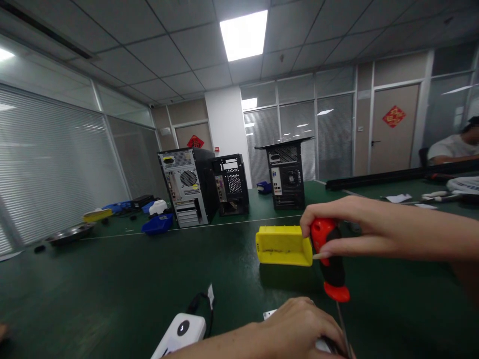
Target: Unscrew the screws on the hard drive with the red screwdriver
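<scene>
Nearest, the left hand (305, 324) curls over a mostly hidden part, its grip unclear, beside the screwdriver (333, 271) grasped in the right hand (352, 224), seemingly mid-use, progress unreadable, with a yellow bin (280, 231) and computer cases (205, 184) beyond.

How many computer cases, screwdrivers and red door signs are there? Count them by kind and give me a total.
Computer cases: 3, standing on the green table
Screwdriver: 1, in the right hand
Red door signs: 2
Total: 6
</scene>
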The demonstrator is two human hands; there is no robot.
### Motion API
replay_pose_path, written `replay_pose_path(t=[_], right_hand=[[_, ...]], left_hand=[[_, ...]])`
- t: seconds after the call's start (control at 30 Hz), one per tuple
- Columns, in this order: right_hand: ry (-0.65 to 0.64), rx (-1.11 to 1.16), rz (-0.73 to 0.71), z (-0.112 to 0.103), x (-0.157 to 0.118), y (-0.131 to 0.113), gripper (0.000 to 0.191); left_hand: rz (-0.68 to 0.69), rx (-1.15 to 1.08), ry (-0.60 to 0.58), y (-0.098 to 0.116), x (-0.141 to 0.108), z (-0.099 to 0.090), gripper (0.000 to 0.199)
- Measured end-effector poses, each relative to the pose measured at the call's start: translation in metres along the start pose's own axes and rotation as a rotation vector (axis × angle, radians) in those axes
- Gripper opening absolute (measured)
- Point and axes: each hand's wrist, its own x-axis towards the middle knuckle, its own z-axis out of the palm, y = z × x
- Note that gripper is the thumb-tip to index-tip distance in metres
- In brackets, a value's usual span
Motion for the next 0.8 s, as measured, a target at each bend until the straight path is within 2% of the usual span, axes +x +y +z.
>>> replay_pose_path(t=[0.2,0.43,0.57,0.7,0.8], right_hand=[[0.015,-0.005,0.027,0.001,0.003,0.000,0.036],[-0.010,-0.022,0.041,-0.003,-0.009,-0.004,0.045],[0.003,-0.027,0.104,-0.001,-0.011,-0.004,0.050],[0.000,-0.033,0.035,0.002,-0.006,0.000,0.046],[0.000,-0.021,0.037,0.003,-0.002,0.001,0.039]], left_hand=[[-0.061,-0.012,-0.006,-0.010,-0.002,0.009,0.031],[-0.019,0.086,-0.011,-0.005,-0.002,0.003,0.022],[-0.039,0.053,-0.027,-0.005,-0.001,0.005,0.027],[-0.054,0.051,-0.018,-0.006,0.000,0.006,0.026],[-0.022,0.064,0.000,-0.005,-0.001,0.004,0.026]])
